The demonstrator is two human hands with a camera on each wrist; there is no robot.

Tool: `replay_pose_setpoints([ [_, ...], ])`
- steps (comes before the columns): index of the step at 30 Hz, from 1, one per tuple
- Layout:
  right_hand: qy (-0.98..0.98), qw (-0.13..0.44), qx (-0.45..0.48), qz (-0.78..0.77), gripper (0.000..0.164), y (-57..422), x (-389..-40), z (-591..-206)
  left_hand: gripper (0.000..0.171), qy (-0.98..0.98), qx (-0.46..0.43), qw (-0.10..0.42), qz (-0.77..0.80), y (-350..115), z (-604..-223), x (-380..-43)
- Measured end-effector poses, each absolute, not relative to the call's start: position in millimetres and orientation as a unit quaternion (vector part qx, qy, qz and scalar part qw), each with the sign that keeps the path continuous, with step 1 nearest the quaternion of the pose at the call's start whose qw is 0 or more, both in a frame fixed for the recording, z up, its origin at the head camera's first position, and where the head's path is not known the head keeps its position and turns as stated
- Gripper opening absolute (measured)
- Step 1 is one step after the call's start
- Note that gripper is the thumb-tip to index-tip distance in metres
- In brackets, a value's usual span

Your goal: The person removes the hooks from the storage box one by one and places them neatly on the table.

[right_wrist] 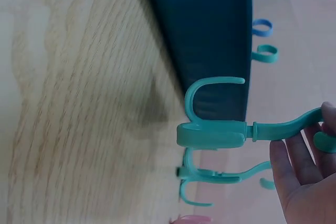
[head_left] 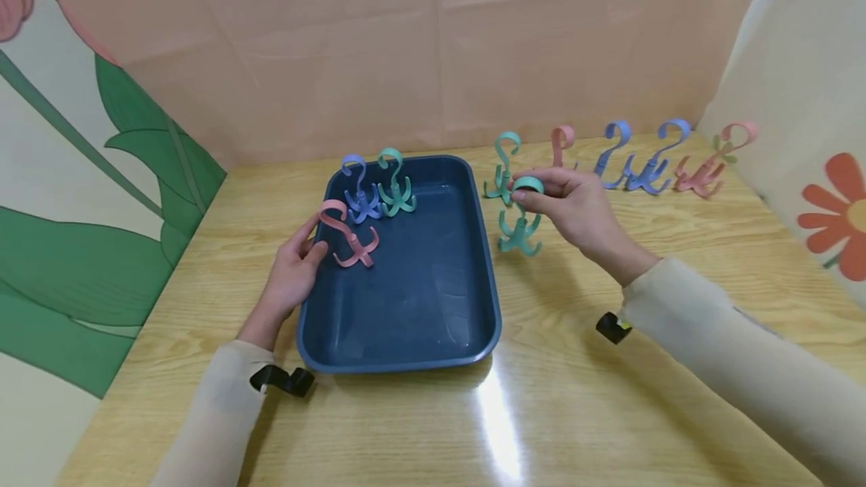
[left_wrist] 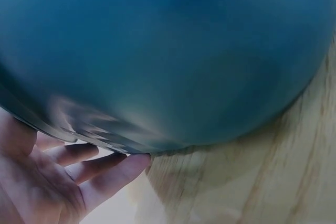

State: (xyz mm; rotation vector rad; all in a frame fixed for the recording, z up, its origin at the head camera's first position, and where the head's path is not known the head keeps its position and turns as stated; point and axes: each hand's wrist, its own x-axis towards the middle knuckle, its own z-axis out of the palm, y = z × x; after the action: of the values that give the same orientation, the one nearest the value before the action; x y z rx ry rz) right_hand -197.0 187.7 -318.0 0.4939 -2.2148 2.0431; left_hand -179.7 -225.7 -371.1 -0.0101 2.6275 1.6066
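My right hand [head_left: 571,205] pinches the curved top of a green claw hook [head_left: 519,235], which hangs upright beside the tray's right edge. In the right wrist view the fingers [right_wrist: 299,169] lie round the hook's neck and its prongs hang free. My left hand [head_left: 294,273] grips the left rim of a dark blue tray [head_left: 399,365], thumb at the rim and fingers [left_wrist: 113,179] against the outer wall. Inside the tray stand a blue hook [head_left: 364,205] and a green hook [head_left: 398,198] at the back left, with a pink hook [head_left: 356,249] leaning near my left thumb.
Behind my right hand stands another green hook [head_left: 502,183]. Farther right along the back are a pink hook [head_left: 561,141] partly hidden by the hand, two blue hooks [head_left: 612,156] and a tilted pink hook [head_left: 700,173]. All stand on the wooden table [head_left: 595,412], before a pinkish backdrop [head_left: 406,58].
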Motion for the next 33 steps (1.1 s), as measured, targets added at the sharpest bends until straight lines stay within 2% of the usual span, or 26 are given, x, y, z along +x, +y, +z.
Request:
replay_pose_setpoints([
  [9, -0.763, 0.042, 0.103, 0.637, 0.033, 188.5, -213.2, -327.0, 0.056, 0.848, -0.001, 0.030, 0.530, -225.8, -371.9, -179.9],
  [20, -0.751, 0.034, 0.106, 0.651, 0.036, 181.9, -226.6, -335.3, 0.056, 0.847, -0.005, 0.033, 0.531, -224.8, -371.7, -179.2],
  [27, -0.756, 0.035, 0.108, 0.644, 0.028, 181.5, -226.1, -336.5, 0.057, 0.843, -0.015, 0.038, 0.537, -223.3, -370.5, -180.1],
  [33, -0.754, 0.033, 0.114, 0.646, 0.027, 181.3, -227.5, -339.4, 0.057, 0.842, -0.012, 0.040, 0.538, -225.0, -370.6, -180.2],
])
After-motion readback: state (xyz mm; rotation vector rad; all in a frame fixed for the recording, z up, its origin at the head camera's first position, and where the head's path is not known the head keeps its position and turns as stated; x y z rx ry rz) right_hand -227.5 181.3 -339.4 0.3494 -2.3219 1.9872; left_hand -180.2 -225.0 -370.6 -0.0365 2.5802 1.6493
